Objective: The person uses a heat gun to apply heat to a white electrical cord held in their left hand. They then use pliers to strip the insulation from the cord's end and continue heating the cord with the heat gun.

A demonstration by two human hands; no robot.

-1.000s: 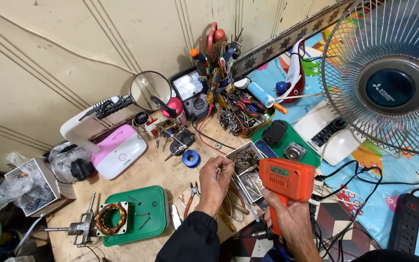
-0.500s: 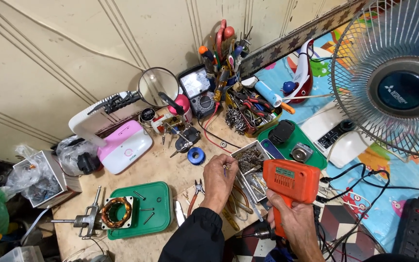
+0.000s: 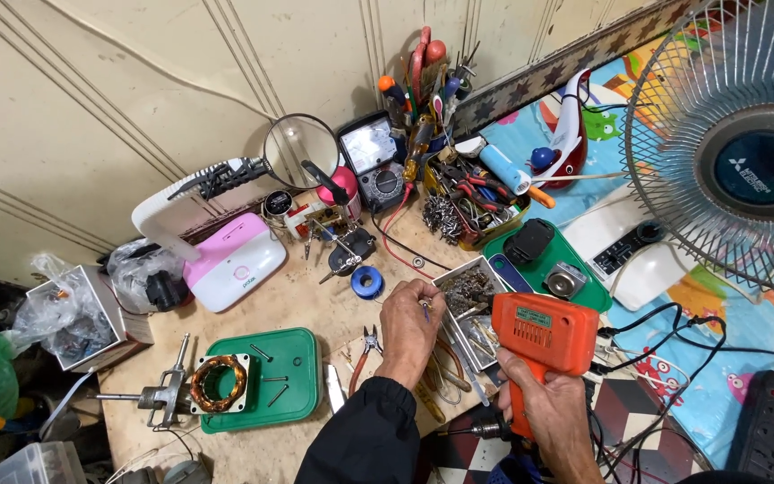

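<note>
Since half a second ago the left hand [image 3: 409, 327] has crept toward the parts tray [image 3: 459, 285] at frame centre — fingers pinched on a small screw [image 3: 425, 307]. Right hand [image 3: 548, 403] grips the orange drill [image 3: 544, 336], lower right. Best to seat the screw square on the bit first.

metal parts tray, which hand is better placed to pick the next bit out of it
Left, probably. The left hand hovers at the edge of the metal parts tray, fingers pinched on something small, while the right hand is wrapped around the orange drill.
</note>
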